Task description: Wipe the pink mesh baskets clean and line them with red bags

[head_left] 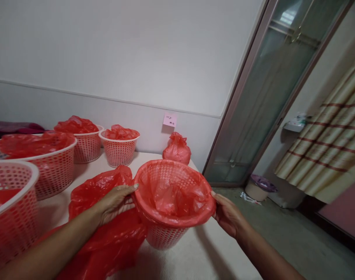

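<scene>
"Lined basket point(165, 236), one, pale, perforated: where kept?"

"In front of me, over the worktop point(184, 266), near its right edge, mouth tipped my way. Whether the base touches down, I cannot tell."

"Edges and room?"

"Right side: a strip of worktop, then the edge, the floor point(267, 225) lying beyond. Front: more worktop surface. Left: loose red plastic point(107, 249), spread close beside the basket, little room there; my left arm point(66, 241) crosses above it. Behind: one tied red bag point(177, 151) near the wall point(121, 50), below a pink note point(169, 119). Back left: one white basket point(120, 151), red plastic inside, well apart from mine."

"And your grip, each side?"

"Left grip point(116, 198): narrow, pinched on the rim at its left, thumb on top, fingers mostly hidden. Right grip point(228, 214): likewise narrow, pinched on the rim opposite, thumb at the outer edge, fingers curled below. Held by both: the basket with its red liner point(177, 194), which is folded over the rim and sags inside in creases."
</scene>
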`<state>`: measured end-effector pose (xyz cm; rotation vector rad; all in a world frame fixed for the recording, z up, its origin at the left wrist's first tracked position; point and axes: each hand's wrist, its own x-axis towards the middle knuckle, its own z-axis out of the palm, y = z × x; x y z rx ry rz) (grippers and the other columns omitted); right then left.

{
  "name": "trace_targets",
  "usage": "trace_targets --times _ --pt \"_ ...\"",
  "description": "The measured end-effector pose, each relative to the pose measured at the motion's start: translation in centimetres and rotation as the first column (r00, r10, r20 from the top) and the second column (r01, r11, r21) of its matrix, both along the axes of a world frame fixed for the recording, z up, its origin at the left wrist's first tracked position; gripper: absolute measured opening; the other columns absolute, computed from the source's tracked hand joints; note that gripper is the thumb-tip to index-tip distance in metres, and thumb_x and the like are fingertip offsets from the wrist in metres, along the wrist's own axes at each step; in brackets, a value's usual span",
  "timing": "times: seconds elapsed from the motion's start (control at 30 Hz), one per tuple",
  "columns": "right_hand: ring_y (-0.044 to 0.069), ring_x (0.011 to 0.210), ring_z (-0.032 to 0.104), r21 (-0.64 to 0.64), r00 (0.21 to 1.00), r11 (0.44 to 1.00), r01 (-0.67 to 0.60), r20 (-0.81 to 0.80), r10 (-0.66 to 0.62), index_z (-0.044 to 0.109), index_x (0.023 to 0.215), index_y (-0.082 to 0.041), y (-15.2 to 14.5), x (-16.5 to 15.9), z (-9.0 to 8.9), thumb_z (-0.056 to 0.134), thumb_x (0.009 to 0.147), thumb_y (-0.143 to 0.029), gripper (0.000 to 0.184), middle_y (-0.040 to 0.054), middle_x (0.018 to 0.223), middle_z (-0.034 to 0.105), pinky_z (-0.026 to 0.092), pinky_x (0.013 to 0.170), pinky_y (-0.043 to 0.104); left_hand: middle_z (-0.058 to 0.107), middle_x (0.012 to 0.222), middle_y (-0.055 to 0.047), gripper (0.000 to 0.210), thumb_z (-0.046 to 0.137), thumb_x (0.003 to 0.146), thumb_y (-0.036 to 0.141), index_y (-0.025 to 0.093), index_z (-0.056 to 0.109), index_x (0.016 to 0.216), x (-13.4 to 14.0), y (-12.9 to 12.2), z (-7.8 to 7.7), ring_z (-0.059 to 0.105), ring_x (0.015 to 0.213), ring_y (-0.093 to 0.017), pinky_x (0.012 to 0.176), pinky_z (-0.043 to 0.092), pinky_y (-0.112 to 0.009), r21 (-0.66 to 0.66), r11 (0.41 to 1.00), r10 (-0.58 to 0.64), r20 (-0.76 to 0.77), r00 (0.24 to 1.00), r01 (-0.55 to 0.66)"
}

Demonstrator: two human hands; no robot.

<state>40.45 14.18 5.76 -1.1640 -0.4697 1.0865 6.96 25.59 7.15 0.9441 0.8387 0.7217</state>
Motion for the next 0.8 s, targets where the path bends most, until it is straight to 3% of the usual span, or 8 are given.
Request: trace_targets --times 0.17,0.27,0.37,0.47,0.57,0.67,0.8 --pt "0.008 0.043 0.045 0.013 0.952 0.997 0.074 0.298 -0.075 0.056 0.063 -0.018 0.0 0.0 0.2 0.074 0.061 -0.034 0.024 -0.0047 0.051 0.054 0.039 0.045 0.021 0.059 0.059 0.002 0.037 0.08 0.058 0.043 0.019 0.052 0.062 0.4 -0.1 0.4 0.054 0.054 -0.009 0.058 0.048 -0.022 0.18 0.972 0.175 -0.139 0.975 -0.149" --pt "0.009 0.044 0.044 0.041 0.901 0.993 0.114 0.416 -0.12 0.055 0.063 -0.019 0.3 -0.1 1.2 0.071 0.061 -0.039 0.026 -0.0055 0.05 0.051 0.036 0.046 0.023 0.05 0.048 0.005 0.04 0.072 0.059 0.048 0.022 0.042 0.057 0.8 0.3 0.7 0.046 0.043 -0.008 0.047 0.038 -0.022 0.334 0.929 0.251 -0.256 0.933 -0.158" --pt "0.01 0.051 0.044 0.112 0.822 0.986 0.126 0.544 -0.167 0.055 0.062 -0.019 1.1 -0.4 2.7 0.071 0.06 -0.036 0.023 -0.0053 0.054 0.052 0.033 0.05 0.023 0.047 0.045 0.006 0.032 0.065 0.061 0.042 0.022 0.041 0.055 1.4 1.0 1.1 0.041 0.042 -0.008 0.045 0.03 -0.022 0.478 0.863 0.338 -0.304 0.891 -0.164" --pt "0.011 0.057 0.043 0.179 0.731 0.98 0.083 0.658 -0.182 0.054 0.058 -0.019 2.4 -1.5 3.9 0.071 0.059 -0.031 0.021 -0.0053 0.057 0.051 0.031 0.054 0.024 0.045 0.044 0.007 0.023 0.063 0.06 0.031 0.022 0.042 0.053 2.1 1.6 1.4 0.039 0.044 -0.009 0.047 0.028 -0.023 0.602 0.785 0.402 -0.317 0.859 -0.145" --pt "0.012 0.061 0.043 0.258 0.658 0.966 -0.022 0.731 -0.18 0.051 0.062 -0.02 3.6 -3.3 4.3 0.066 0.069 -0.032 0.021 -0.0055 0.061 0.049 0.034 0.059 0.025 0.046 0.046 0.007 0.018 0.06 0.06 0.025 0.022 0.043 0.054 2.9 1.6 1.5 0.039 0.047 -0.01 0.049 0.027 -0.024 0.669 0.736 0.414 -0.324 0.851 -0.104" --pt "0.013 0.07 0.049 0.392 0.607 0.907 -0.154 0.762 -0.226 0.05 0.07 -0.021 3.9 -6.2 5.0 0.06 0.08 -0.029 0.017 -0.0038 0.073 0.053 0.039 0.069 0.026 0.047 0.05 0.006 0.016 0.059 0.06 0.021 0.022 0.044 0.056 3.8 1.1 1.6 0.04 0.051 -0.01 0.051 0.027 -0.025 0.719 0.69 0.424 -0.306 0.852 -0.085" --pt "0.016 0.097 0.055 0.529 0.48 0.758 -0.382 0.814 -0.327 0.054 0.08 -0.021 2.9 -11.3 6.5 0.057 0.086 -0.018 0.007 0.0022 0.097 0.06 0.04 0.09 0.03 0.045 0.052 0.007 0.016 0.058 0.062 0.023 0.022 0.043 0.057 4.9 0.4 2.3 0.039 0.053 -0.01 0.053 0.029 -0.024 0.752 0.648 0.441 -0.239 0.865 -0.122"
